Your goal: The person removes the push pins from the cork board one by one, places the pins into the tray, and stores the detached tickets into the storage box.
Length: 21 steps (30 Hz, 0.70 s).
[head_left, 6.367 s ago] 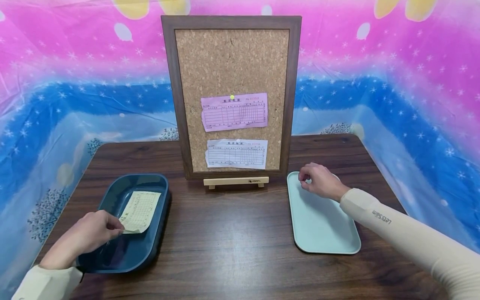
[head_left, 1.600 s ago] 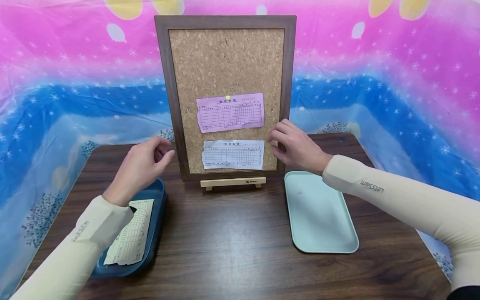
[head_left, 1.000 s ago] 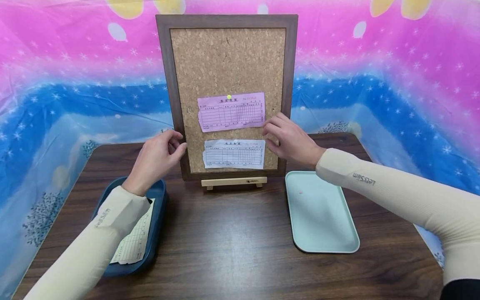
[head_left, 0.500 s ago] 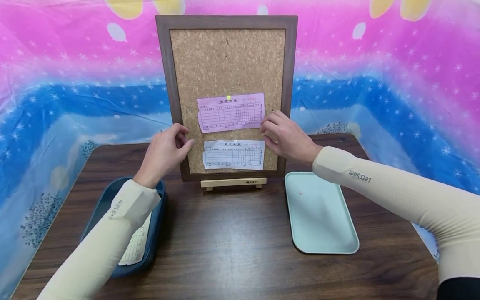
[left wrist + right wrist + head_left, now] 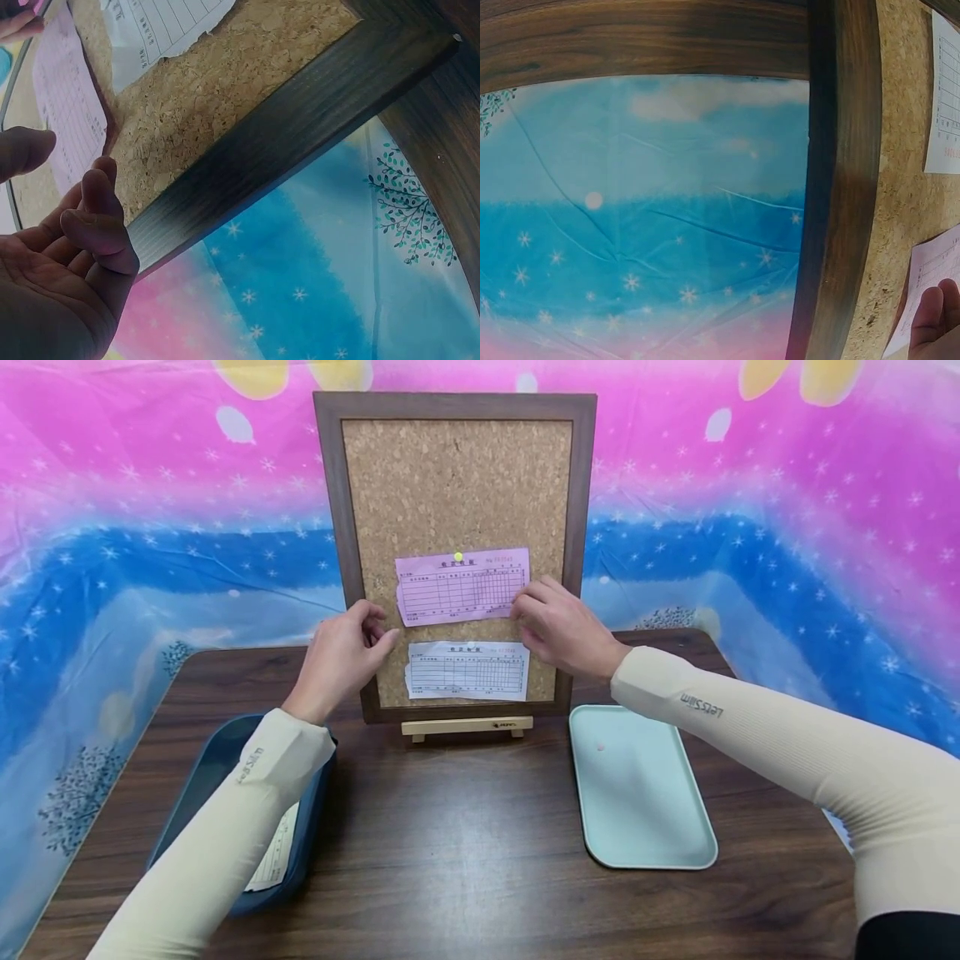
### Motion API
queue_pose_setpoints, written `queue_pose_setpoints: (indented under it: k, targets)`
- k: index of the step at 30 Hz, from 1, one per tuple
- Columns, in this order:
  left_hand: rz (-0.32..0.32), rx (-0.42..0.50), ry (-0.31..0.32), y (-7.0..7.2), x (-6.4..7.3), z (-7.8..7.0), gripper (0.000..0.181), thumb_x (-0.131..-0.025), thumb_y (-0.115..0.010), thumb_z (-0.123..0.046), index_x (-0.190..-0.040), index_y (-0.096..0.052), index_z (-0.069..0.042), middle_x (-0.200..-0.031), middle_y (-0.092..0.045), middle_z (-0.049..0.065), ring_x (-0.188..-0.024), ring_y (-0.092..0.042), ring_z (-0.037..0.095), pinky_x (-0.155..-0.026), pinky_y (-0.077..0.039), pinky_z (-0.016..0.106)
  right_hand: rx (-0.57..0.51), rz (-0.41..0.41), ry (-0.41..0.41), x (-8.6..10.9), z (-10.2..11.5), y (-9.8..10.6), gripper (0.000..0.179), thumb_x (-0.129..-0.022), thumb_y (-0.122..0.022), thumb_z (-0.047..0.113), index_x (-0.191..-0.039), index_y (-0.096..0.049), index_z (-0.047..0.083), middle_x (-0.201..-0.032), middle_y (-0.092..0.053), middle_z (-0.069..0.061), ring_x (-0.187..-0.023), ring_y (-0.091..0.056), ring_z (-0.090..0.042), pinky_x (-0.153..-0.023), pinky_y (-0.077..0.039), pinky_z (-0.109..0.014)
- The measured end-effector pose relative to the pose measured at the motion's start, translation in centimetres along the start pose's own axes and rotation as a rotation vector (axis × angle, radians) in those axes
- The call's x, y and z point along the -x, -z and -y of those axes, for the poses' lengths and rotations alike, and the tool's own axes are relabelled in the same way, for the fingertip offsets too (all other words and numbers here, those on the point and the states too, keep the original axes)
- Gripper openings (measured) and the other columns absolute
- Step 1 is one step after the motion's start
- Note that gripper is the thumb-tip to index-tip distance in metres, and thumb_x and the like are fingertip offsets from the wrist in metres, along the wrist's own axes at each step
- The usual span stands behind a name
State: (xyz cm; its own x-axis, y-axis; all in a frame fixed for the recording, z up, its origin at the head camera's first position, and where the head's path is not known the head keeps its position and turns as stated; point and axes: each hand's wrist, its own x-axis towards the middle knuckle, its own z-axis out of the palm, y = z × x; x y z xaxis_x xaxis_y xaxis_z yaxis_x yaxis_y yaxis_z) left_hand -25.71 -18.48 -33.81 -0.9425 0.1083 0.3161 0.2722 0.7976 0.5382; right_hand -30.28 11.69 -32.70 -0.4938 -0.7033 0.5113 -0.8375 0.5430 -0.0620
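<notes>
A pink receipt slip [image 5: 461, 589] hangs on the cork board [image 5: 457, 485] under a yellow-green pushpin [image 5: 458, 557]. A white receipt slip [image 5: 467, 672] sits below it. My left hand [image 5: 337, 652] is beside the pink slip's lower left corner, fingers loosely bent; in the left wrist view a gap shows between thumb and fingers. My right hand [image 5: 562, 627] has its fingertips over the pink slip's lower right edge. In the right wrist view fingers [image 5: 928, 311] lie in front of the paper, and the rest of that hand is out of frame.
At left a dark blue bin [image 5: 318, 827] with a cream slip [image 5: 273, 860] stands partly under my left forearm. A mint tray [image 5: 648, 810] bearing a small pinkish dot [image 5: 600, 747] lies at right. The board's wooden stand [image 5: 467, 725] rests on the table.
The cream slip, earlier pinched by my left hand over the bin, now lies inside it. Both hands have risen to the board and closed in on the pink slip from either side.
</notes>
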Motion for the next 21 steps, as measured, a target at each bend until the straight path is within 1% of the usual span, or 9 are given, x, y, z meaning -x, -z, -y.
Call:
queue_pose_setpoints:
  k: [8, 14, 18, 21]
  targets:
    - [-0.016, 0.002, 0.031, -0.4, -0.6, -0.3, 0.032, -0.092, -0.060, -0.025, -0.115, -0.055, -0.003, -0.093, -0.062, 0.010, -0.078, -0.058, 0.023, -0.070, -0.047, 0.040, 0.008, -0.009, 0.016, -0.7, 0.3, -0.1, 0.012, -0.081, -0.064, -0.001, -0.092, -0.061, 0.004, -0.097, -0.057, -0.006, -0.089, -0.045, -0.023, -0.076, -0.040, -0.033]
    - [-0.032, -0.009, 0.044, -0.8, -1.3, -0.5, 0.031, -0.094, -0.058, -0.028, -0.112, -0.057, -0.003, -0.090, -0.062, 0.010, -0.074, -0.056, 0.024, -0.065, -0.043, 0.038, 0.013, -0.006, -0.017, -1.6, 0.3, -0.1, 0.014, -0.081, -0.063, 0.000, -0.094, -0.062, 0.004, -0.097, -0.057, -0.007, -0.089, -0.045, -0.022, -0.076, -0.040, -0.032]
    - [-0.055, -0.006, 0.042, -0.9, -1.7, -0.7, 0.025, -0.095, -0.055, -0.026, -0.108, -0.058, -0.005, -0.086, -0.060, 0.008, -0.071, -0.054, 0.023, -0.062, -0.041, 0.037, 0.016, -0.012, -0.033, -2.2, 0.2, -0.1, 0.015, -0.081, -0.063, 0.000, -0.095, -0.062, 0.003, -0.097, -0.057, -0.008, -0.091, -0.046, -0.022, -0.078, -0.040, -0.033]
    - [-0.064, -0.007, 0.040, -0.9, -1.9, -0.9, 0.022, -0.095, -0.054, -0.025, -0.105, -0.059, -0.006, -0.085, -0.060, 0.008, -0.070, -0.054, 0.023, -0.061, -0.041, 0.037, 0.015, -0.023, -0.045, -2.6, 0.1, 0.1, 0.016, -0.080, -0.065, 0.001, -0.096, -0.061, 0.003, -0.098, -0.056, -0.008, -0.093, -0.047, -0.023, -0.084, -0.040, -0.035]
